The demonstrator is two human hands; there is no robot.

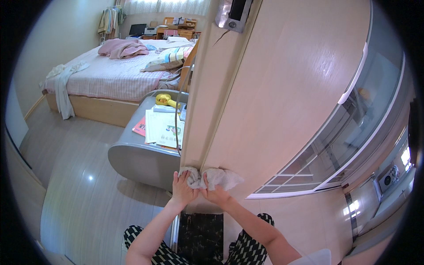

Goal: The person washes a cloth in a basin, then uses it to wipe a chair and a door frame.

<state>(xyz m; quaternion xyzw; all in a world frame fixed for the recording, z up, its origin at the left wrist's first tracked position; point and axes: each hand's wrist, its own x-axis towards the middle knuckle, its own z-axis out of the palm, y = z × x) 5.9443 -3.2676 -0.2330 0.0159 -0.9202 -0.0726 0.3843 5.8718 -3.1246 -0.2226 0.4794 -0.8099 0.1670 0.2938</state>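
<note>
A light, whitish cloth [228,178] is bunched against the lower part of a pale wooden door frame [195,139] and the pale panel [281,66] beside it. My left hand [184,188] presses the cloth's left part, fingers bent over it. Close beside it, my right hand [213,192] grips the cloth's middle, and a loose end spreads to the right. Higher up on the frame sits a metal strike plate [233,15], with a dark crack or mark below it.
A grey cabinet [142,162] with booklets [169,132] and a yellow handheld fan [165,99] stands left of the frame. Behind it is a bed [116,76]. A glass sliding door [318,142] is at right. A dark marbled threshold [200,235] lies between my legs.
</note>
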